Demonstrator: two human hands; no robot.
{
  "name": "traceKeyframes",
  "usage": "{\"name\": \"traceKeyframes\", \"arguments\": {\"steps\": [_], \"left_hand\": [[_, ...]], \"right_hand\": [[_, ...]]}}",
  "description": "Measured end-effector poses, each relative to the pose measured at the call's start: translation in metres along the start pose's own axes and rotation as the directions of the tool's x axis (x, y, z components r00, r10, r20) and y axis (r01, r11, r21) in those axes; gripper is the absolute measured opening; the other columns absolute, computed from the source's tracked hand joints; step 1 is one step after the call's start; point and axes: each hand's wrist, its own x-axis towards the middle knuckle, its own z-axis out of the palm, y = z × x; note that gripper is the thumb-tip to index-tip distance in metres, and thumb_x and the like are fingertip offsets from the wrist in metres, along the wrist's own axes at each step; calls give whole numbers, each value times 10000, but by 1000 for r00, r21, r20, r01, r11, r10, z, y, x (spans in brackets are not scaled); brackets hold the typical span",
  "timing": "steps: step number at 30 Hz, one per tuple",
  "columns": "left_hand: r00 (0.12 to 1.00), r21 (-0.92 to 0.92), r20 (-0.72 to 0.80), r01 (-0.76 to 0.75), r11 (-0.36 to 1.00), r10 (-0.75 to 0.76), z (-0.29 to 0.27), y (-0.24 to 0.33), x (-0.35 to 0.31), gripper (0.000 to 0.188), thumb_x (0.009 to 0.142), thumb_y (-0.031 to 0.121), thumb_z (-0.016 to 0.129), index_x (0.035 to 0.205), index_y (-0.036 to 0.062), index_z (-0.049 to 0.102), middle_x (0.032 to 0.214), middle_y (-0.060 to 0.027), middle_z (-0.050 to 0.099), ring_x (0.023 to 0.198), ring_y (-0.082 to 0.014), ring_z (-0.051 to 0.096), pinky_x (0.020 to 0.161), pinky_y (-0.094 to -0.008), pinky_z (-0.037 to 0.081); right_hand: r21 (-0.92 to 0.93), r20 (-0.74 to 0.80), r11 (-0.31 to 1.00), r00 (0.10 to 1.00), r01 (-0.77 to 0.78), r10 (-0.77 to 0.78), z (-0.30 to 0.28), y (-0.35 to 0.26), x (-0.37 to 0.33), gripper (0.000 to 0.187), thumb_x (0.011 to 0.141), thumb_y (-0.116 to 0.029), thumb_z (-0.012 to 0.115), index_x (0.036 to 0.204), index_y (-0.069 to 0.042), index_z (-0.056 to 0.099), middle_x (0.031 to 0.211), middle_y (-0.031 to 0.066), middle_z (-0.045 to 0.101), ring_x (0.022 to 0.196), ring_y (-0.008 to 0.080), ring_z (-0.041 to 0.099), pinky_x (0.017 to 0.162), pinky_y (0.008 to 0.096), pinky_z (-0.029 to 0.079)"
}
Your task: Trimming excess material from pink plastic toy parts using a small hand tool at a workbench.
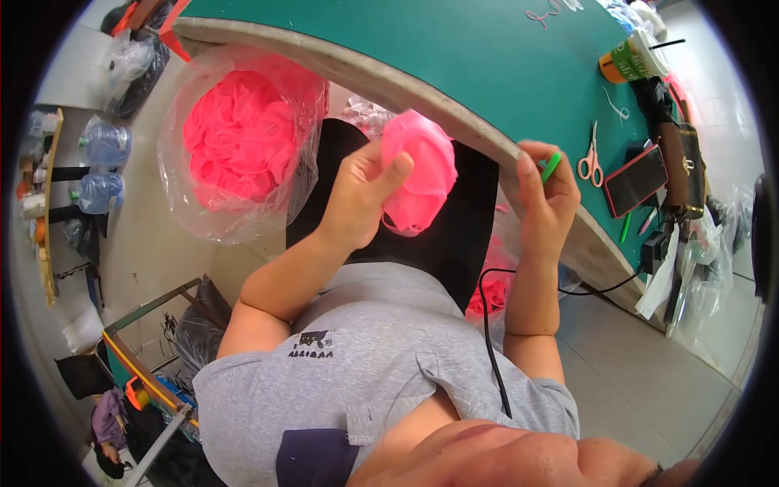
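My left hand (355, 199) is closed round a bundle of bright pink, thin gathered fabric (426, 174), with the thumb pressed on its front. The bundle hangs over my lap, just off the table's front edge. Closer to that edge, my right hand (550, 207) grips a slim green tool (551, 167) between its fingers. Only a short green handle shows; its tip is hidden, so its kind is unclear. A gap separates the two hands, and the green tool does not touch the fabric.
A clear plastic bag (174, 162) full of pink gathered fabric stands left of my lap. On the green table (422, 45) lie pink-handled scissors (595, 166), a phone (637, 180), a brown bag (684, 162) and a drink cup (625, 63). A black cable (485, 325) runs across my body.
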Motion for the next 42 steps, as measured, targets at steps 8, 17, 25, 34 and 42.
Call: {"name": "traceKeyframes", "arguments": {"steps": [8, 17, 25, 34, 42], "left_hand": [[985, 317, 9, -167, 934, 173, 6, -25, -23, 430, 987, 379, 468, 910, -19, 613, 723, 53, 499, 671, -25, 388, 563, -211, 318], [928, 709, -39, -235, 664, 371, 11, -6, -29, 314, 939, 159, 542, 672, -5, 516, 573, 44, 371, 571, -29, 318, 461, -249, 259], [700, -28, -563, -547, 837, 439, -47, 66, -14, 262, 976, 226, 442, 1138, 56, 558, 1051, -52, 624, 922, -180, 609, 734, -329, 528], [605, -103, -692, -623, 775, 394, -142, 103, -28, 332, 984, 255, 410, 1206, 41, 532, 1202, -100, 594, 1104, -243, 576, 928, -451, 493], [739, 30, -443, -554, 832, 508, -78, 70, -28, 351, 988, 291, 455, 1228, 42, 510, 1178, -89, 592, 1069, -223, 589, 903, -405, 500]], "right_hand": [[-283, 358, 842, 865, 459, -351, 45, -7, -13, 216, 785, -94, 743, 800, -19, 541, 643, 20, 494, 523, 94, 402, 474, 224, 355], [-340, 234, 885, 940, 319, -249, 36, 10, -18, 185, 966, -158, 519, 859, -11, 550, 592, 32, 487, 545, 89, 469, 499, 250, 377], [-47, -438, 991, 889, 127, -135, -48, 23, 14, 329, 1007, -316, 417, 898, -49, 574, 671, -22, 459, 545, 47, 362, 459, 195, 263], [591, -706, 484, 704, 645, -77, -304, 63, 29, 378, 984, -352, 434, 737, -70, 484, 616, 11, 430, 492, 103, 272, 421, 241, 234], [-582, 357, 766, 932, 275, -63, 12, 1, -9, 176, 876, -103, 624, 1045, -52, 616, 963, 112, 624, 886, 228, 603, 789, 347, 469]]}}
